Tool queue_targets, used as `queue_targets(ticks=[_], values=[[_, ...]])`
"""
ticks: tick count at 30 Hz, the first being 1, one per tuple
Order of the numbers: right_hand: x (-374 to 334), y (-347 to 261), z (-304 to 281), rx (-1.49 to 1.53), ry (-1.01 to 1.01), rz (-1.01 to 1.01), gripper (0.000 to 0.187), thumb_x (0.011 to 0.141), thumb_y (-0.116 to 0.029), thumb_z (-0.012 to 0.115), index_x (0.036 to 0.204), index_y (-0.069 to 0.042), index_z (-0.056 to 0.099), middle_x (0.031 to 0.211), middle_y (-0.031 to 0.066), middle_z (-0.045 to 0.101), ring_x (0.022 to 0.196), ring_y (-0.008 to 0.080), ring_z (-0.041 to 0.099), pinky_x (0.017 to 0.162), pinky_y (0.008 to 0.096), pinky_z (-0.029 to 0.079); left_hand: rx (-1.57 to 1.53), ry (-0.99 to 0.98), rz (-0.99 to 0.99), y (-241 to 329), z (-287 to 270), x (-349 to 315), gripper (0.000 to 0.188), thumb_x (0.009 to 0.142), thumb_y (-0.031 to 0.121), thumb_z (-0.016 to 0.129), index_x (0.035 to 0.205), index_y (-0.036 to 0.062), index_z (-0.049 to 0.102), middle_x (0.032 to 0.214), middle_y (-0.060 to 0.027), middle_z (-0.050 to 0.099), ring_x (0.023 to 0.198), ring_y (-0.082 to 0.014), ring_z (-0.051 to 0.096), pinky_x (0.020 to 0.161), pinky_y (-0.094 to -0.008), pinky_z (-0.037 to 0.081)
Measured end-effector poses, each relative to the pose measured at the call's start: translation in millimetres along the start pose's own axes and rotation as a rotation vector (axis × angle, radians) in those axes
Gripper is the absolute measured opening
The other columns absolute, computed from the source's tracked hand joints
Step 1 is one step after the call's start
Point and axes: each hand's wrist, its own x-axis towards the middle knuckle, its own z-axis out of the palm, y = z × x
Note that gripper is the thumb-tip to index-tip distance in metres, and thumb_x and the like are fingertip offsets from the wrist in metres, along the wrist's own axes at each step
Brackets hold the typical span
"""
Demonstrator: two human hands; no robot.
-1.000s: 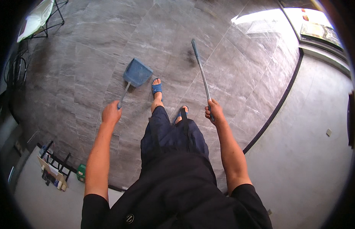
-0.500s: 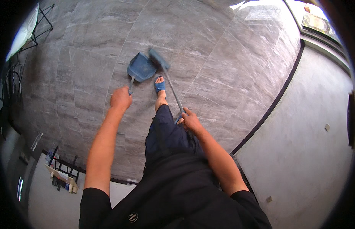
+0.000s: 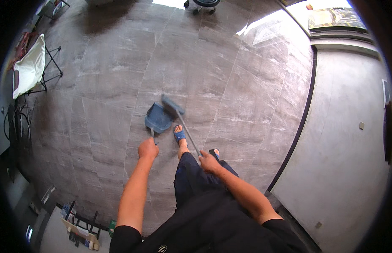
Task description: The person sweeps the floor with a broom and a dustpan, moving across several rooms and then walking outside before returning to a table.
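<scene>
My left hand (image 3: 148,149) is wrapped round the short grey handle of a blue dustpan (image 3: 159,118), which is down at the tiled floor ahead of my feet. In my right hand (image 3: 209,162) is the long grey stick of a broom (image 3: 173,104). The broom's blue-grey head, a little blurred, slants across the dustpan's far right edge; whether they touch I cannot tell. Just right of the dustpan is my foot in a blue slipper (image 3: 179,134). My other foot shows partly beside my right hand. I cannot make out any dirt in the pan.
A folding chair with white cloth (image 3: 30,69) stands at the far left, cables below it. A wheeled chair base (image 3: 203,5) is at the top edge. Along the right runs a pale wall (image 3: 331,139) with dark skirting. A small rack with items (image 3: 83,230) is at the lower left.
My view has tilted up, so more far floor and the wheeled base show. Dustpan and broom still lie close together, both hands keeping their grip.
</scene>
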Motion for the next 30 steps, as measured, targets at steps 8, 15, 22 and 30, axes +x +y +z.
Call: queue_targets(ticks=[8, 15, 22, 30], values=[[-85.9, -59.7, -72.5, 0.368, -0.471, 0.214, 0.039, 0.096, -0.022, 0.041, 0.133, -0.011, 0.044, 0.063, 0.0018, 0.046, 0.044, 0.0108, 0.043, 0.040, 0.0253, 0.037, -0.024, 0.020, -0.040, -22.4, 6.0, -20.1, 0.030, 0.077, 0.021, 0.065, 0.102, 0.0058, 0.060, 0.096, -0.0172, 0.065, 0.092, -0.0352, 0.062, 0.077, -0.0442, 0.050], [-96.4, -80.2, -150.6, 0.364, -0.281, 0.122, 0.048, 0.096, -0.022, 0.045, 0.142, -0.013, 0.034, 0.065, 0.0007, 0.047, 0.045, 0.0094, 0.042, 0.040, 0.0252, 0.034, 0.031, -0.047, -0.066, -31.3, 18.9, -47.8, 0.035, 0.077, 0.024, 0.066, 0.109, 0.0126, 0.058, 0.100, -0.0149, 0.064, 0.093, -0.0343, 0.062, 0.081, -0.0452, 0.049], [-43.5, -101.9, -258.2, 0.478, -0.148, -0.128, 0.053, 0.094, -0.020, 0.051, 0.141, -0.004, 0.032, 0.063, 0.0019, 0.047, 0.046, 0.0110, 0.044, 0.039, 0.0261, 0.035, -0.061, -0.041, -0.216, 23.6, -8.2, -43.8, 0.043, 0.078, 0.026, 0.067, 0.119, 0.0177, 0.057, 0.104, -0.0134, 0.065, 0.097, -0.0322, 0.062, 0.083, -0.0417, 0.048], [0.5, -173.8, -424.1, 0.565, -0.143, -0.106, 0.056, 0.093, -0.021, 0.051, 0.143, -0.011, 0.028, 0.062, 0.0006, 0.045, 0.048, 0.0101, 0.042, 0.042, 0.0269, 0.035, -0.185, 0.198, -0.409, 113.1, -112.0, 5.4, 0.038, 0.076, 0.026, 0.068, 0.111, 0.0103, 0.062, 0.103, -0.0153, 0.065, 0.097, -0.0331, 0.061, 0.083, -0.0415, 0.048]])
